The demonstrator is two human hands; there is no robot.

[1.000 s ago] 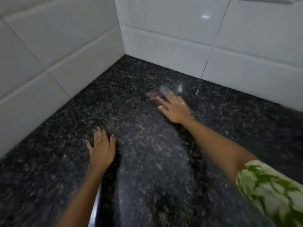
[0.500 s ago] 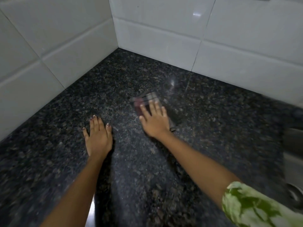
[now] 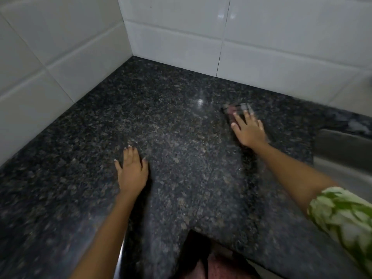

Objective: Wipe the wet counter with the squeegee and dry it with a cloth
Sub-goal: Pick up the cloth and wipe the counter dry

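A dark speckled granite counter (image 3: 175, 137) fills the corner between white tiled walls. My right hand (image 3: 248, 129) lies flat on a small checked cloth (image 3: 239, 109), pressing it against the counter toward the right, near the back wall. Only the cloth's blurred far edge shows past my fingertips. My left hand (image 3: 131, 172) rests palm down on the counter, fingers together, holding nothing. No squeegee is in view.
White wall tiles (image 3: 66, 47) close the counter on the left and at the back. A steel sink (image 3: 342, 156) opens at the right edge. The counter's front edge runs along the bottom, with a dark gap below.
My right hand has swept the cloth to the right and farther from me, toward the sink side. My left hand stays planted in the same spot.
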